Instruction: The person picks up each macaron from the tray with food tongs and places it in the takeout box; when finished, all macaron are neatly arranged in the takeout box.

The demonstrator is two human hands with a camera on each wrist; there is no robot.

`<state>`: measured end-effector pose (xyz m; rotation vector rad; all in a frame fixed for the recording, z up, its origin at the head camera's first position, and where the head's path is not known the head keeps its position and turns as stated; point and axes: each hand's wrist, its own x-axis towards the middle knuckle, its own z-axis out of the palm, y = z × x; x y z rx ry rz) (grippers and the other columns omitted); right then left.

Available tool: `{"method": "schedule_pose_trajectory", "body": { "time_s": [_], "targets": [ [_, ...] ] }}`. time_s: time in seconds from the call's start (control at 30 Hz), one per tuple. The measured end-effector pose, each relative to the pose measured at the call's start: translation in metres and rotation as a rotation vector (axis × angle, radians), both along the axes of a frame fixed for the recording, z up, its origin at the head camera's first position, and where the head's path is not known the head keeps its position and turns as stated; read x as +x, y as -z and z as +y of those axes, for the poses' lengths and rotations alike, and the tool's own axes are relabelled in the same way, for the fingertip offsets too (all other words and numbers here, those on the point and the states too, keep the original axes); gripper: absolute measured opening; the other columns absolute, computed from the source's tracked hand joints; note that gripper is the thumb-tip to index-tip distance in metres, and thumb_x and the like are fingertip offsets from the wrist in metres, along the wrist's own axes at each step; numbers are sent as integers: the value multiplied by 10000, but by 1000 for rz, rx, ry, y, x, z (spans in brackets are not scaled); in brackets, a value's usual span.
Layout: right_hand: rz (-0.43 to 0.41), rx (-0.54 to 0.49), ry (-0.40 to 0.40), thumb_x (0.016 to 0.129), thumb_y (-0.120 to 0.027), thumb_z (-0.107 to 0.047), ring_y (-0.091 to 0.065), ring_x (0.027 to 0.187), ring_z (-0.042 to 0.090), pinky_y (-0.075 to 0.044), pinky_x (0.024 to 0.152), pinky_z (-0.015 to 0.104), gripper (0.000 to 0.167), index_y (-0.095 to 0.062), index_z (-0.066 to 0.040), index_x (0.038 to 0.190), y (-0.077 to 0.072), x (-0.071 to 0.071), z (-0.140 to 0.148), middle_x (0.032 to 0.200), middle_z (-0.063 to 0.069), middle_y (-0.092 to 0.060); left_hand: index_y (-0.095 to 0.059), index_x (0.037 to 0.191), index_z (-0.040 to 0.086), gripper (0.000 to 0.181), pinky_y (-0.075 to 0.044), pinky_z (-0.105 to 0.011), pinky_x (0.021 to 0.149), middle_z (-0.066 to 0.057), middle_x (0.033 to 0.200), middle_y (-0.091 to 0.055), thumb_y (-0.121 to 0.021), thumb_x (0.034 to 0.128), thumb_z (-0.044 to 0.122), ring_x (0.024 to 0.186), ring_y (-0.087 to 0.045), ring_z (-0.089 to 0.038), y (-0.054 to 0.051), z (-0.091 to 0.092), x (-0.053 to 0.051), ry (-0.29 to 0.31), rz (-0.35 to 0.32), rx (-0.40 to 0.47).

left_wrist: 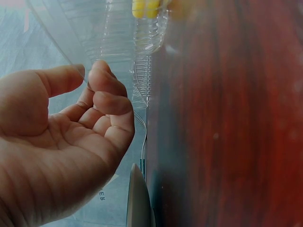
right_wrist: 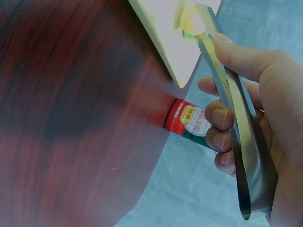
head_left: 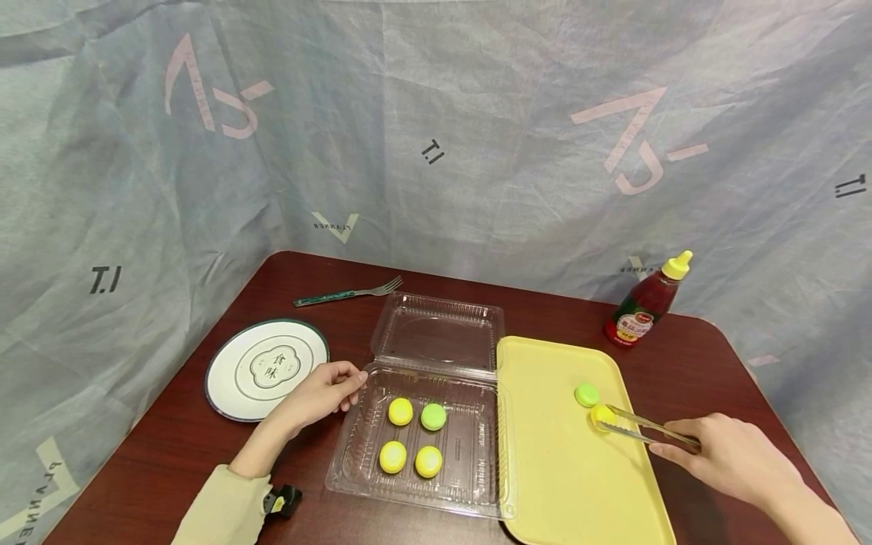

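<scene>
My left hand (head_left: 325, 393) pinches the left rim of a clear plastic clamshell box (head_left: 415, 499) between thumb and forefinger. Its lid (head_left: 443, 333) lies folded back. Inside the box sit three yellow macarons (head_left: 393, 457) and a green one (head_left: 433, 416). In my right hand (head_left: 739, 458) are metal tongs (right_wrist: 244, 146), gripped with the thumb on one arm and fingers on the other. The serrated tong tips stand on either side of a yellow macaron (head_left: 601, 418) over the yellow tray (head_left: 565, 484). Beside it on the tray rests another green macaron (head_left: 587, 394).
A white plate (head_left: 232, 371) with a dark rim lies to the left, partly behind my left forearm. Further back is a fork (head_left: 341, 296) with a green handle. A red sauce bottle (head_left: 640, 306) with a yellow cap stands behind the tray's right side.
</scene>
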<state>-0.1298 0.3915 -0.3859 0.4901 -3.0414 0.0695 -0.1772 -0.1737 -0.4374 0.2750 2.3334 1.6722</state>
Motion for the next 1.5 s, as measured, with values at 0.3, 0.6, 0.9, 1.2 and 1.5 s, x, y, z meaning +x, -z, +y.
{"method": "schedule_pose_trajectory", "body": {
  "time_s": [0.3, 0.6, 0.9, 1.2, 1.5],
  "targets": [
    [44, 4, -49, 826, -763, -534, -341, 554, -35, -320, 542, 262, 120, -714, -458, 905, -11, 0, -8, 542, -270, -361, -608, 950, -5, 253, -420, -235, 561, -40, 703, -561, -562, 1033, 229, 629, -520, -160, -1, 0, 0, 1, 1, -1],
    [25, 27, -95, 812, -771, -538, -464, 623, -90, -426, 555, 294, 254, -773, -336, 966, -25, -7, -20, 837, -257, -681, -604, 945, -2, 251, -423, -235, 565, -36, 704, -560, -560, 1034, 229, 632, -521, -160, 0, 0, 0, -2, -3, -5],
    [64, 35, -173, 817, -790, -489, -449, 602, -90, -420, 540, 271, 251, -782, -278, 952, -39, -12, -37, 822, -252, -668, -607, 953, 1, 263, -424, -239, 568, -38, 705, -561, -559, 1035, 246, 634, -521, -161, -1, 0, 1, -5, -11, -8],
    [79, 23, -241, 843, -779, -458, -260, 509, -58, -255, 463, 204, 179, -614, -444, 776, -50, -15, -57, 563, -294, -334, -609, 955, 0, 259, -428, -243, 569, -34, 701, -561, -555, 1037, 239, 633, -522, -163, 0, 0, 0, -1, -1, -18],
    [95, 23, -302, 818, -812, -415, -232, 510, -74, -219, 448, 186, 313, -518, -428, 712, -59, -18, -73, 572, -296, -332, -608, 953, 1, 263, -426, -243, 567, -31, 698, -561, -553, 1038, 244, 631, -519, -162, -1, 0, 0, -3, -5, -20]
  ]
}}
